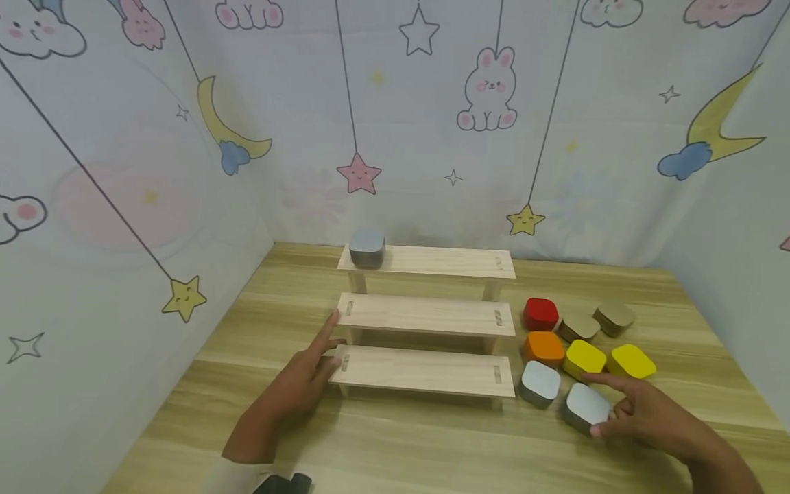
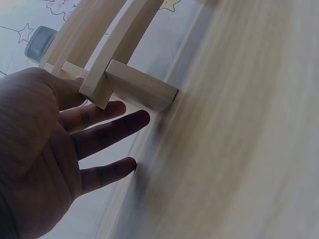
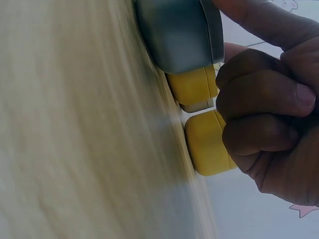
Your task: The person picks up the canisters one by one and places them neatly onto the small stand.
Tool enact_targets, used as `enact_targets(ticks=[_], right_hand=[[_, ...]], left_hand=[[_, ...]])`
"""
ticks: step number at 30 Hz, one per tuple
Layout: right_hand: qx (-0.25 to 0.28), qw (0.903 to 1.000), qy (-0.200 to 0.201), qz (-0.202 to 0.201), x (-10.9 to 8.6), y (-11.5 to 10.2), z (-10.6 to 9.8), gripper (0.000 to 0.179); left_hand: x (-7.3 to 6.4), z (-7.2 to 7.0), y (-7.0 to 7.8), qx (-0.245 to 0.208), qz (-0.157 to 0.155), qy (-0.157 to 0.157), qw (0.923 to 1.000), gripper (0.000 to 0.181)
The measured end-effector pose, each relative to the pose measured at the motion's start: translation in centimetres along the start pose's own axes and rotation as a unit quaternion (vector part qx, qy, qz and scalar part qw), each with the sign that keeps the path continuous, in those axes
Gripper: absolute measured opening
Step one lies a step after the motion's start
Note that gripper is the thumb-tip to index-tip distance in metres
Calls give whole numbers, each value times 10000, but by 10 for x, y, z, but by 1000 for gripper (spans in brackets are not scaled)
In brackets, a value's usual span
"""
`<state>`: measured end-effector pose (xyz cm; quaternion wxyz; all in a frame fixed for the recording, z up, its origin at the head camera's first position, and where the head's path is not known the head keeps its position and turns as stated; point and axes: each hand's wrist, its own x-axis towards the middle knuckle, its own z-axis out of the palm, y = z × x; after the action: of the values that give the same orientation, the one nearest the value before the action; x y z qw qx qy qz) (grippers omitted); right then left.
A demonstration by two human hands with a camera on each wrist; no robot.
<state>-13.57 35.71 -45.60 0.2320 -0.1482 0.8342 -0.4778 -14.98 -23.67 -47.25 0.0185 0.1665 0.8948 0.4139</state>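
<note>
A three-tier wooden stand (image 1: 426, 315) sits on the table. My left hand (image 1: 305, 377) rests at its left end, fingertips against the ends of the lower and middle boards. In the left wrist view, that hand's fingers (image 2: 112, 129) are extended beside a stand leg. At right, my right hand (image 1: 648, 415) has thumb and index finger on opposite sides of a grey rounded box (image 1: 585, 406); its other fingers (image 3: 264, 99) are curled. A second grey box (image 1: 540, 383) is beside it. Behind are two yellow boxes (image 1: 583, 358) and an orange box (image 1: 543, 348).
One more grey box (image 1: 367, 248) stands on the top tier's left end. A red box (image 1: 540, 313) and two tan boxes (image 1: 614, 318) are farther back at right. Patterned cloth walls (image 1: 420, 137) enclose the back and sides of the wooden table (image 1: 401, 446).
</note>
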Motion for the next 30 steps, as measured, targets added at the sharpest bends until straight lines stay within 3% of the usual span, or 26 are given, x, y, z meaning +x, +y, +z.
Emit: enact_targets(ticks=[10,15,19,30], right_hand=[[-5,9999,-153,19,2,-2,0,79],[-273,9995,-137,9,4,0,1,88],[-507,9987,-93,52,5,2,2,84],[-492,9987,-102,56,3,5,2,79]], left_hand=[[0,-2,0,50,11,-5,10000,83],[0,-2,0,48,-55,13,10000,84],[0,-1,-1,27,-12,-2,10000,84],[0,-1,-2,29,61,-33,10000,84]])
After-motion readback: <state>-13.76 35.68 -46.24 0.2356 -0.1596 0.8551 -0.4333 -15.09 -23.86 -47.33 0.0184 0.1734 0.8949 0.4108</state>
